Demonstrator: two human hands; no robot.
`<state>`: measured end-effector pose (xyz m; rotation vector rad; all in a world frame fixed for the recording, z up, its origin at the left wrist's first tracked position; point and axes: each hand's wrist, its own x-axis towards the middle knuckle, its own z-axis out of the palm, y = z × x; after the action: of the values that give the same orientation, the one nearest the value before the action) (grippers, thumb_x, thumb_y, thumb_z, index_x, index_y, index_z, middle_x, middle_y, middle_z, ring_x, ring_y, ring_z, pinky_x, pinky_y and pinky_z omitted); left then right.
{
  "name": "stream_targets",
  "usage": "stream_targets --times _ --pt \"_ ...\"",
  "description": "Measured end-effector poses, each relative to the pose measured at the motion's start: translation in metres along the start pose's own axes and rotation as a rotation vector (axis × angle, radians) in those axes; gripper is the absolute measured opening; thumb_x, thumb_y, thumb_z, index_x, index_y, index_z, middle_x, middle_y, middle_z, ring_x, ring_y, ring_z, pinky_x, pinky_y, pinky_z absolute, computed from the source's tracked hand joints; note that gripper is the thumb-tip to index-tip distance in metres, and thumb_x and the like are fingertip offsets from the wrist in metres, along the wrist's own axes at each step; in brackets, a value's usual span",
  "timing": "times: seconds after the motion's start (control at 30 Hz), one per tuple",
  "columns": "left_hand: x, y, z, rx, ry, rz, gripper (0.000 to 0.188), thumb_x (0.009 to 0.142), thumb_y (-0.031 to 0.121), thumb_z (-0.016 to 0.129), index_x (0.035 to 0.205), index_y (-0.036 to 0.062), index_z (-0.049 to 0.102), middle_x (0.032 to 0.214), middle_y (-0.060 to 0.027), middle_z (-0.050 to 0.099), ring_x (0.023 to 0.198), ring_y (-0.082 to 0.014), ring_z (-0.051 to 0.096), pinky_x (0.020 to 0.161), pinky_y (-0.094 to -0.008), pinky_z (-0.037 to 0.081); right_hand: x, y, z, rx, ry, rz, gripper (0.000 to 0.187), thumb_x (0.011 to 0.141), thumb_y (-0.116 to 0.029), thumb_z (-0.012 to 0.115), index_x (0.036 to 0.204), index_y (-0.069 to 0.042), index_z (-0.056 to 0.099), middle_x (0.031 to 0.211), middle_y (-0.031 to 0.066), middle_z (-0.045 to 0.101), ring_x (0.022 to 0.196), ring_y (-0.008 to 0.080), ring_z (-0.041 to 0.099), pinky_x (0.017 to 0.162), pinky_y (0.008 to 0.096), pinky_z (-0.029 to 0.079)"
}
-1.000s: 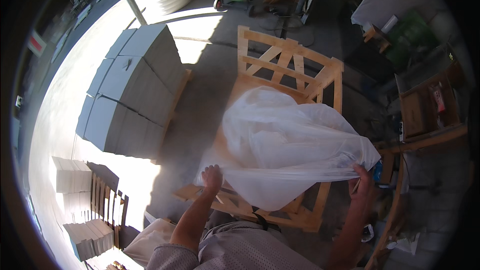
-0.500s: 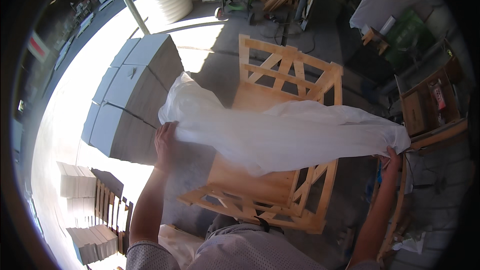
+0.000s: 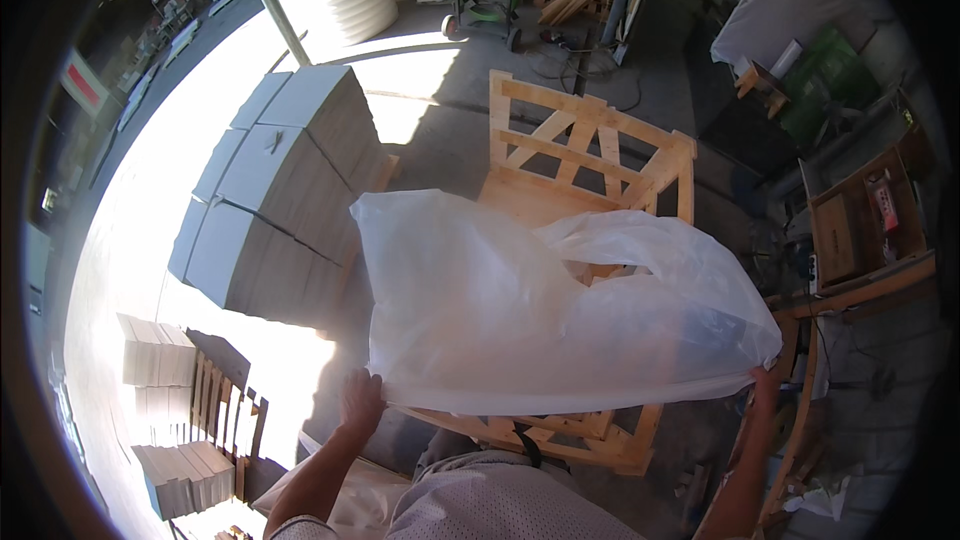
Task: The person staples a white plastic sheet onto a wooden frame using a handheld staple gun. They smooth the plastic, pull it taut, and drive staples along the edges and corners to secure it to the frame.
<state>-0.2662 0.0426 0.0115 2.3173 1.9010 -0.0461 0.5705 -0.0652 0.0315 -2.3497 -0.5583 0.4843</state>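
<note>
Holding a milky translucent plastic sheet point(image 3: 470, 320) by its two near corners, the left hand point(image 3: 362, 397) and right hand point(image 3: 766, 383) stand well apart. The left forearm point(image 3: 325, 455) rises from the lower edge and slants inward to the right; the left fingers are curled together, pinching the sheet's near left corner. The right forearm point(image 3: 738, 475) reaches up and slightly outward; the right fingers pinch the near right corner, though their exact placement is partly hidden in the folds. The near edge hangs almost straight between the hands, with the remainder billowed and creased beyond it.

The sheet lies above a wooden crate with cross-braced slatted sides point(image 3: 545, 145), covering much of its floor; contact with that floor cannot be determined. The crate's far end and part of its near side show past the plastic.

Obstructions noted: at left, a strapped stack of pale blocks point(image 3: 290, 180) stands just beside the sheet's far left corner. Nearer, smaller block piles point(image 3: 158, 350) adjoin a slatted pallet point(image 3: 220, 395). At right, a wooden bench edge point(image 3: 860, 290) runs near the right hand, with an open-topped brown box point(image 3: 840, 230) beyond.
</note>
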Motion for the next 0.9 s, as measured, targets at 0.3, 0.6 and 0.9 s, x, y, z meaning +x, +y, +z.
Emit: stream_targets --times 0.3,0.6,0.9 --pt "0.066 -0.047 -0.009 -0.137 0.334 -0.165 0.014 0.073 0.008 0.070 0.081 0.0033 0.059 0.085 -0.0141 0.057 0.084 -0.0335 0.059 0.071 -0.0449 0.048 0.000 -0.025 -0.030 0.103 -0.018 -0.044 0.052 0.070 -0.019 0.067 0.114 0.008 0.059 0.106 0.0161 0.063 0.090 0.0302 0.061 0.081 0.0419 0.047" --pt "0.097 -0.041 -0.074 -0.361 0.206 0.031 0.028 0.083 0.025 0.070 0.089 -0.0010 0.062 0.074 -0.0226 0.066 0.072 -0.0402 0.067 0.064 -0.0455 0.052 -0.001 -0.039 -0.050 0.017 -0.005 -0.132 0.050 0.071 -0.014 0.063 0.116 0.007 0.057 0.107 0.0162 0.063 0.096 0.0297 0.060 0.084 0.0387 0.047" --pt "-0.053 -0.044 -0.018 0.200 -0.737 0.439 0.018 0.088 0.018 0.056 0.097 0.0120 0.069 0.101 -0.0132 0.066 0.094 -0.0324 0.067 0.078 -0.0478 0.052 -0.040 -0.031 -0.074 -0.737 -0.107 -0.257 0.035 0.073 -0.009 0.062 0.105 0.004 0.064 0.097 0.0285 0.066 0.096 0.0474 0.062 0.083 0.0502 0.050"
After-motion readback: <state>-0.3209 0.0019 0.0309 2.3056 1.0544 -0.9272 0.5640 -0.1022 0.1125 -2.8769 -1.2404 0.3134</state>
